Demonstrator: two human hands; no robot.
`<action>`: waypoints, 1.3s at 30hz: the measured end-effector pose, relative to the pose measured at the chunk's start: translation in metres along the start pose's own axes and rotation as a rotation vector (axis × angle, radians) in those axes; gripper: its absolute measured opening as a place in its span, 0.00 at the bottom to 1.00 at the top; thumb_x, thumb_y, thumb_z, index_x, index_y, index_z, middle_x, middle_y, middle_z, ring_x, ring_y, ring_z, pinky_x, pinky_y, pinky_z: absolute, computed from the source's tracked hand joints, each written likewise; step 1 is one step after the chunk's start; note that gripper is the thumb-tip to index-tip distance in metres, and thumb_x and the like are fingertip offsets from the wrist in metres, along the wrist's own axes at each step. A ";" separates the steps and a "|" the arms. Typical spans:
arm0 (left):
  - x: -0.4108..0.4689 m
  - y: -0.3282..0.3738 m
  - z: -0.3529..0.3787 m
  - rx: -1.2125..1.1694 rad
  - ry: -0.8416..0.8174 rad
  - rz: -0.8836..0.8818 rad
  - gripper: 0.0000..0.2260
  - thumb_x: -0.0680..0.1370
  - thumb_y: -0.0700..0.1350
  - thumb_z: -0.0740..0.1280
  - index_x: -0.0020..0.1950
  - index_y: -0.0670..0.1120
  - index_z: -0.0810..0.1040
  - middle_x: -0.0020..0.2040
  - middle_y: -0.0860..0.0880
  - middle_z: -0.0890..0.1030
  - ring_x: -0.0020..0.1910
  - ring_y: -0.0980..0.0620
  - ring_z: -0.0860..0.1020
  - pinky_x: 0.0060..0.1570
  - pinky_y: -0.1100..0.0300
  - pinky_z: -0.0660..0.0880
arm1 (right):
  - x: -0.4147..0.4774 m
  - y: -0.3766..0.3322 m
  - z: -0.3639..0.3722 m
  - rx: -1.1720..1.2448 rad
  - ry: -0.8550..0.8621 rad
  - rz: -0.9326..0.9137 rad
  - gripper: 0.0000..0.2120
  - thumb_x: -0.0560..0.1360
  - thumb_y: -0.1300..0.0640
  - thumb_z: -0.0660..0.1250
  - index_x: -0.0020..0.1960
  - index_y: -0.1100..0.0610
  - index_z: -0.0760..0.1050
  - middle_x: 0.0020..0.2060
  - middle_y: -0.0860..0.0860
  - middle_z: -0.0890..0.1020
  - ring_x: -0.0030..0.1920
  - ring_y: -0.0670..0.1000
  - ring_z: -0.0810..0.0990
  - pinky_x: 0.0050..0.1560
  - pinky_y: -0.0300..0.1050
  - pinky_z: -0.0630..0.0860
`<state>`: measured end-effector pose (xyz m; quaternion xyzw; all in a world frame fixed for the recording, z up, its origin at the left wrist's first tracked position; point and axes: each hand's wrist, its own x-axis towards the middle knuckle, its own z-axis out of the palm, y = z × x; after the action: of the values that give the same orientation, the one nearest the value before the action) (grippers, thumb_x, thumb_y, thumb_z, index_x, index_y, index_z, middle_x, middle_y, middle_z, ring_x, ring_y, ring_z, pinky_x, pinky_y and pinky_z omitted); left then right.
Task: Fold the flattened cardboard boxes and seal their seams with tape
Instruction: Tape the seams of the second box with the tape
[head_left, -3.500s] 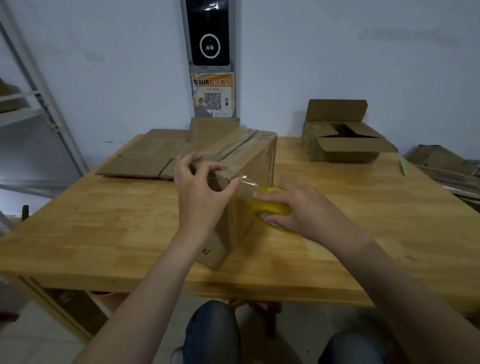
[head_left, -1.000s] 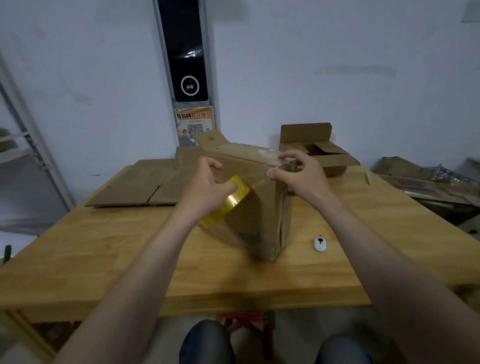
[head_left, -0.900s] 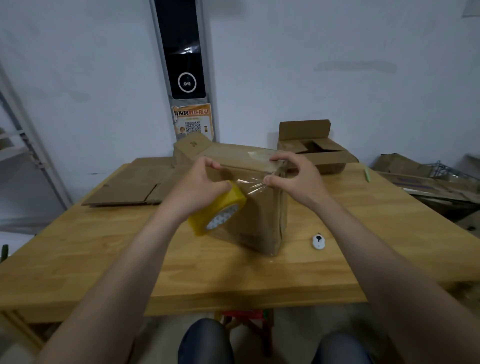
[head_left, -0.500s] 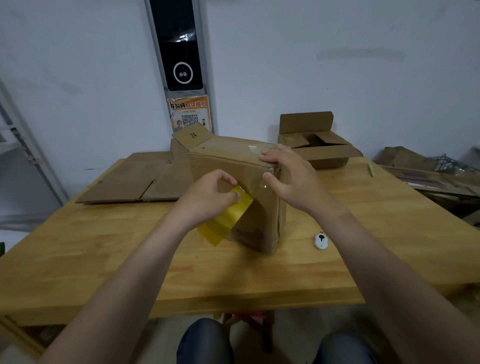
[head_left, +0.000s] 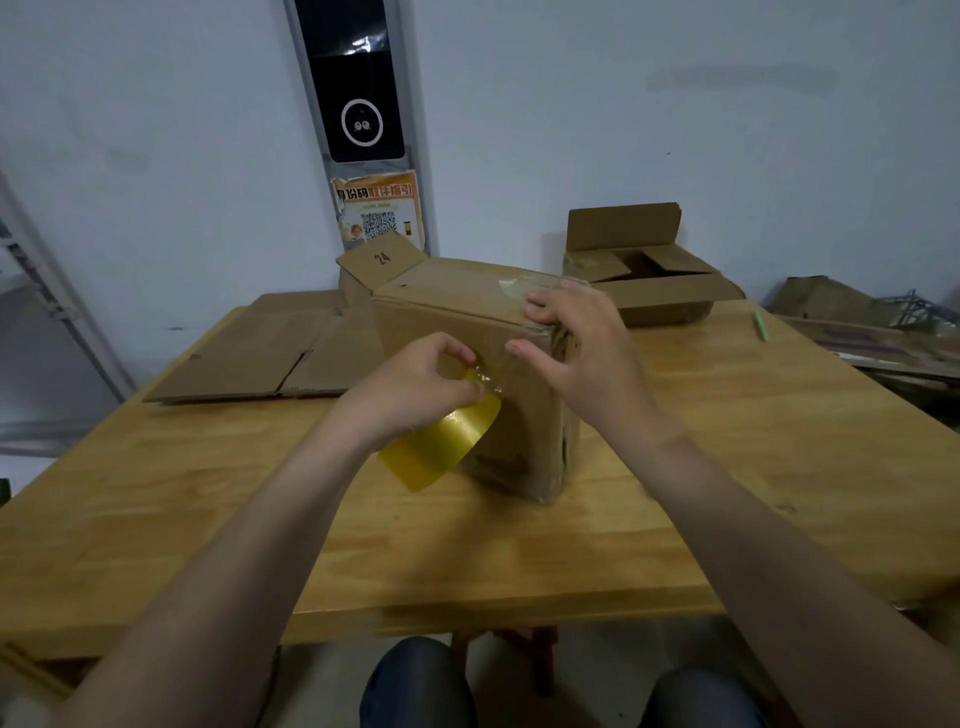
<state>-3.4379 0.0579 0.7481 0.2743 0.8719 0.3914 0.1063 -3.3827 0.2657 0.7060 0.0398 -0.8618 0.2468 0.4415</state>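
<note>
Two hands work on the cardboard box (head_left: 457, 312), centre of frame, standing on the wooden table (head_left: 208, 509). L hand (head_left: 415, 384) curls round the yellow tape roll (head_left: 441, 441), held vs. the box's front face, w/ crinkled clear tape (head_left: 485, 378) between roll and box. R hand (head_left: 576, 353) clamps the box's upper-right corner: fingers bent over the top edge, thumb on the front. Centre-left lies flat cardboard (head_left: 260, 353); upper right, an open box (head_left: 649, 291) w/ a green pen (head_left: 760, 323) to its right.
</note>
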 end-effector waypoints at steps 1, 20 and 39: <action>0.001 0.000 0.001 -0.004 0.003 0.003 0.12 0.79 0.49 0.72 0.61 0.55 0.78 0.39 0.53 0.74 0.35 0.55 0.71 0.33 0.58 0.64 | -0.001 0.000 0.000 -0.009 -0.012 0.003 0.19 0.73 0.46 0.77 0.59 0.54 0.80 0.61 0.46 0.81 0.69 0.52 0.72 0.70 0.48 0.69; 0.008 0.009 0.010 -0.045 0.006 -0.025 0.14 0.81 0.50 0.69 0.67 0.50 0.79 0.52 0.54 0.78 0.49 0.57 0.75 0.45 0.58 0.71 | -0.038 0.001 -0.057 -0.163 -0.056 0.267 0.24 0.81 0.41 0.63 0.75 0.48 0.70 0.68 0.44 0.76 0.72 0.52 0.64 0.69 0.51 0.68; 0.003 0.019 0.014 0.038 0.086 -0.072 0.14 0.81 0.49 0.69 0.66 0.49 0.80 0.58 0.48 0.80 0.52 0.49 0.78 0.42 0.58 0.74 | -0.126 0.103 -0.045 -0.525 -0.575 0.737 0.17 0.81 0.48 0.65 0.37 0.56 0.75 0.32 0.51 0.76 0.35 0.56 0.77 0.33 0.44 0.69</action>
<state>-3.4274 0.0790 0.7533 0.2277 0.8923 0.3821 0.0777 -3.3025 0.3578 0.5895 -0.3111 -0.9375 0.1407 0.0666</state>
